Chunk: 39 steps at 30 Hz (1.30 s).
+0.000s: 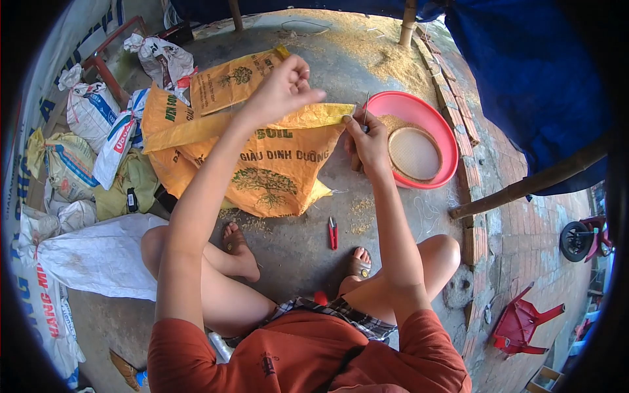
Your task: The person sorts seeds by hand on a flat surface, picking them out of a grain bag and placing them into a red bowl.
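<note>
Head view shows me seated on the concrete floor (295, 255) with an orange sack (275, 164) lifted in front of my knees. My left hand (283, 85) pinches the folded top edge of the sack, fingers closed on the fabric and pulling it up and to the left. My right hand (368, 141) grips the same edge at its right end, closed around a thin needle (365, 108) that sticks up from between my fingers. I cannot make out any thread on it.

The red snips (333, 233) lie on the floor between my feet, well apart from both hands. The pink basin (445, 141) with the round sieve (414, 154) in it sits just beside my right hand.

To do this well, I judge I should keep the fold taut between both hands so the two layers stay aligned, hold the needle close to its point, and keep my left fingers clear of where it comes through. The woven plastic will likely slip, so a firm pinch matters.
</note>
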Each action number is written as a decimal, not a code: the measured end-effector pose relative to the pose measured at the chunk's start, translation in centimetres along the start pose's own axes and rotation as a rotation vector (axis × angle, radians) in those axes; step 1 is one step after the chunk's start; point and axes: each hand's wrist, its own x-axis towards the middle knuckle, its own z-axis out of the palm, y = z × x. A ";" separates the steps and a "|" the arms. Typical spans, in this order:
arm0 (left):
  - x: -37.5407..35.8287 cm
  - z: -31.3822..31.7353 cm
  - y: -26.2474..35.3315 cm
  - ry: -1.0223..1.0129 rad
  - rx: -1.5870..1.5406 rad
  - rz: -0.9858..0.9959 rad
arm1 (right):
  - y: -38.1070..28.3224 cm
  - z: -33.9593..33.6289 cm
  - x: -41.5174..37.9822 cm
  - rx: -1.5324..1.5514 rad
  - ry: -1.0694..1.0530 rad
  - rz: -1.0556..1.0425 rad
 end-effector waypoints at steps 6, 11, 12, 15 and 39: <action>-2.4 3.1 1.9 0.006 0.585 -0.069 | 1.2 -0.3 0.4 0.006 -0.076 -0.030; -3.3 4.4 -0.1 0.251 0.752 0.147 | 0.1 -0.5 0.0 0.055 -0.124 0.013; -3.4 4.7 -0.3 0.253 0.753 0.146 | 0.1 -0.6 0.0 0.052 -0.136 0.014; -3.3 5.3 -0.7 0.351 0.820 0.281 | 0.6 -0.3 0.1 0.056 -0.083 0.022; -2.2 2.4 -0.9 0.156 0.458 0.059 | 2.2 0.7 1.1 0.093 0.118 -0.145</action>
